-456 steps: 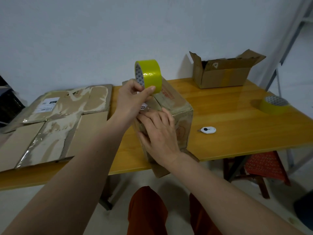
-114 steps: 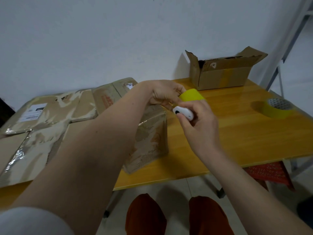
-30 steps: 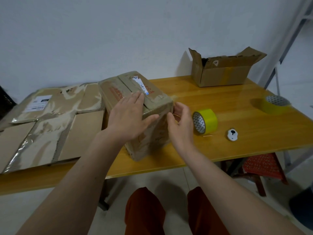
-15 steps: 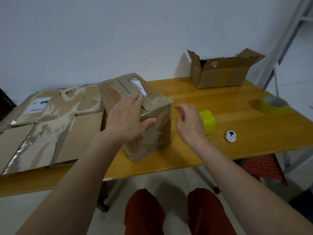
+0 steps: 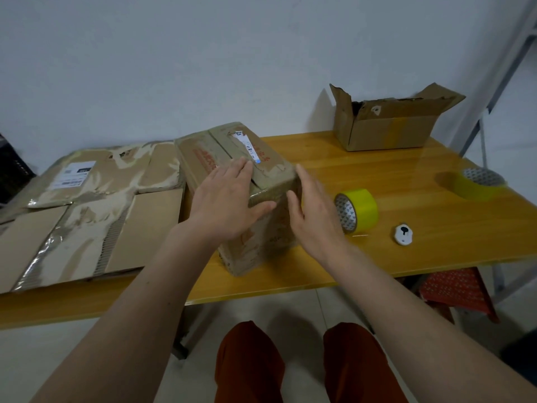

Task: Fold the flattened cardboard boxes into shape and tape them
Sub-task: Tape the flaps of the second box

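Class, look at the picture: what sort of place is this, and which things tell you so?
Probably a plain packing room: flattened boxes stacked on a wooden table, tape rolls beside them, and one box being sealed.

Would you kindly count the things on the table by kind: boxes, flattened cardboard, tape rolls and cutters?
Folded boxes: 2, the closed box and the open box
Flattened cardboard stack: 1; sheets cannot be counted
Yellow tape rolls: 2, near roll and far roll
White cutter: 1
Total: 6
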`<state>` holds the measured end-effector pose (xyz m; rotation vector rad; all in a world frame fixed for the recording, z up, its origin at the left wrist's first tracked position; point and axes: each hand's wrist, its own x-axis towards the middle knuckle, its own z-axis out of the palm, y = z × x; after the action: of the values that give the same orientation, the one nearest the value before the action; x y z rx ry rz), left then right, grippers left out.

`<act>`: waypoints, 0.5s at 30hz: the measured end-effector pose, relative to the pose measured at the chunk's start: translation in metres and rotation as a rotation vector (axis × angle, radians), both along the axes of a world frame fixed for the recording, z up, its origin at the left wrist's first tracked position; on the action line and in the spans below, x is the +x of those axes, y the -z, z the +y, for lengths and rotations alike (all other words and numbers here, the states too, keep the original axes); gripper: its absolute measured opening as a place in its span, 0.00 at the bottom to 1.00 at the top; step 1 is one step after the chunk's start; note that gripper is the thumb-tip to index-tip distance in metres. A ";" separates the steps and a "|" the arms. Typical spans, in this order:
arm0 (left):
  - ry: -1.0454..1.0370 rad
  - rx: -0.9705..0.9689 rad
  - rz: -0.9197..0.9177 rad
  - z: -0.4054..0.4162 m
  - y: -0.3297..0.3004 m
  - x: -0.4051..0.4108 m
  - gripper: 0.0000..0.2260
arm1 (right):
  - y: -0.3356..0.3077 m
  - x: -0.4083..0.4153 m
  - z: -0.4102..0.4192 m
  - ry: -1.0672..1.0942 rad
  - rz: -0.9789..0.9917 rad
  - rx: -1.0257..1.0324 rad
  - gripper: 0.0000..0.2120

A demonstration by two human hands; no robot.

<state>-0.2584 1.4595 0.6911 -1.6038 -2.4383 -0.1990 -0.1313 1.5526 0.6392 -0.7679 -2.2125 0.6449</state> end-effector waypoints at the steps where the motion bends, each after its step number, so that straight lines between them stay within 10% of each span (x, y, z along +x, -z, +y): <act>1: -0.002 0.005 0.003 0.000 0.000 0.000 0.39 | 0.003 0.000 -0.003 0.002 0.058 -0.107 0.25; 9: -0.010 -0.025 -0.001 0.002 -0.002 0.001 0.41 | 0.021 0.013 0.014 -0.029 0.021 -0.398 0.20; 15: 0.020 0.002 -0.017 0.000 -0.003 0.002 0.41 | -0.010 -0.004 0.009 -0.075 0.222 -0.147 0.19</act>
<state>-0.2567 1.4592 0.6943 -1.6331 -2.4346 -0.2193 -0.1357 1.5618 0.6488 -0.6540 -2.0143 0.8939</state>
